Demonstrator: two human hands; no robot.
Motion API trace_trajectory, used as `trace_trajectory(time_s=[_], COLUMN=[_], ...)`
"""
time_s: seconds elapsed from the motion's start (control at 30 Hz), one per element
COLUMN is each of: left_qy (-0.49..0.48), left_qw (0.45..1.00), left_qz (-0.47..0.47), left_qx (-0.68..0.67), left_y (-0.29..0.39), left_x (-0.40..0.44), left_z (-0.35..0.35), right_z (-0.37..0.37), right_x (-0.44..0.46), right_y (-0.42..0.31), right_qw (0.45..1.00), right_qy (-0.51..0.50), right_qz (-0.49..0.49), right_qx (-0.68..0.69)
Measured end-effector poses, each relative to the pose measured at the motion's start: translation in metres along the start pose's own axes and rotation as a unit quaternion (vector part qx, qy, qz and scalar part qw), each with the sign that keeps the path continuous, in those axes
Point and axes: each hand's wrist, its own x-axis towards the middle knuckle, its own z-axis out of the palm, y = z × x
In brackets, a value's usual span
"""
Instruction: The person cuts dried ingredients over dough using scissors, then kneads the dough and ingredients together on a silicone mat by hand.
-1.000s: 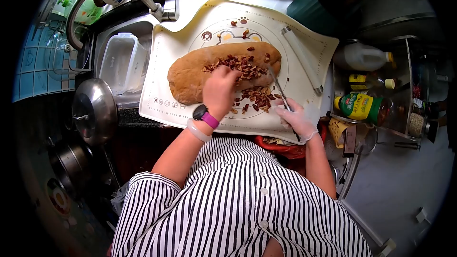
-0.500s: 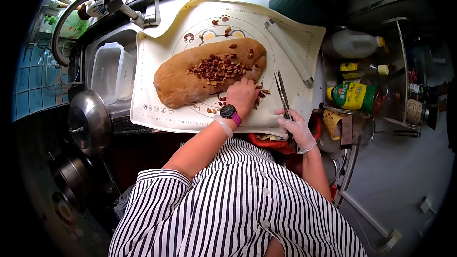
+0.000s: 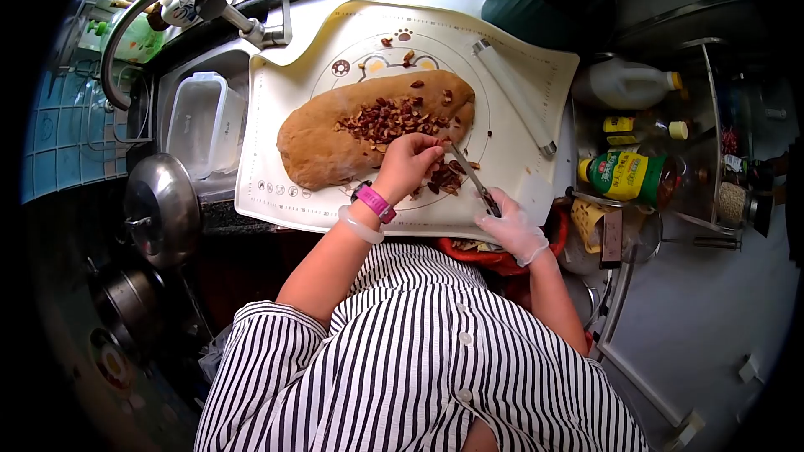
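A long slab of brown dough (image 3: 314, 130) lies on a cream baking mat (image 3: 276, 109), with chopped reddish-brown dried fruit or nut pieces (image 3: 389, 117) heaped on its middle. At the dough's near right edge, my left hand (image 3: 409, 163) is bare and pinches a small reddish-brown piece, mostly hidden by the fingers. The blades of the scissors (image 3: 469, 172) meet that piece. My right hand (image 3: 512, 228), in a clear plastic glove, is closed around the scissors' handles. Below the blades, more dark pieces (image 3: 446, 177) are piled on the mat.
A white rolling pin (image 3: 515, 96) rests on the mat's right side. Left of the mat, a clear plastic container (image 3: 201, 121) stands in the sink under a faucet (image 3: 126, 17). Bottles (image 3: 628, 174) crowd a rack at right. A metal lid (image 3: 163, 209) is at lower left.
My left hand has lifted from the pieces near the dough and now pinches one at the scissors. The scissors have swung leftward, their tips coming to my left fingertips.
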Motion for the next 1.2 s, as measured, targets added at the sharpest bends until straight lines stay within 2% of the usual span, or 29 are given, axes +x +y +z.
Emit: trace_trajectory(time_s=[0.07,0.13,0.2,0.37,0.47,0.53,0.67,0.73,0.77,0.83,0.93,1.03,1.2], left_qy=[-0.014,-0.052,-0.059,-0.05,-0.041,-0.036,-0.017,-0.013,-0.008,-0.003,-0.008,-0.001,-0.012], left_qw=[0.998,0.997,0.997,0.997,0.996,0.995,0.993,0.993,0.993,0.993,0.993,0.991,0.993], left_qz=[-0.034,-0.062,-0.034,-0.06,-0.069,-0.075,-0.083,-0.085,-0.089,-0.092,-0.092,-0.103,-0.093], left_qx=[-0.048,-0.003,-0.021,0.002,-0.034,-0.063,-0.076,-0.083,-0.081,-0.079,-0.067,-0.084,-0.071], left_y=[0.015,0.03,0.026,0.031,0.029,0.029,0.02,0.019,0.019,0.018,0.018,0.021,0.024], left_x=[-0.003,-0.008,-0.007,-0.007,-0.007,-0.007,-0.006,-0.006,-0.006,-0.006,-0.006,-0.007,-0.009], left_z=[-0.01,-0.019,-0.025,-0.038,-0.042,-0.044,-0.049,-0.049,-0.049,-0.05,-0.051,-0.051,-0.051], right_z=[0.004,0.005,0.005,0.009,0.008,0.007,0.013,0.016,0.018,0.021,0.019,0.015,0.022], right_x=[0.006,0.013,0.021,0.036,0.037,0.035,0.036,0.038,0.039,0.039,0.036,0.034,0.042], right_y=[-0.018,-0.031,-0.034,-0.034,-0.054,-0.078,-0.056,-0.043,-0.038,-0.038,-0.054,-0.069,-0.044], right_qw=[0.999,0.999,0.999,0.997,0.994,0.984,0.991,0.997,0.997,0.992,0.983,0.982,0.988], right_qy=[0.005,-0.007,-0.019,-0.049,-0.062,-0.086,-0.076,-0.069,-0.068,-0.031,-0.035,-0.06,-0.051], right_qz=[-0.026,0.02,0.01,0.01,0.059,0.144,0.111,-0.002,-0.002,0.0,0.013,0.004,0.004], right_qx=[-0.021,-0.033,-0.03,-0.053,-0.067,-0.054,-0.012,-0.039,-0.039,-0.123,-0.178,-0.177,-0.147])
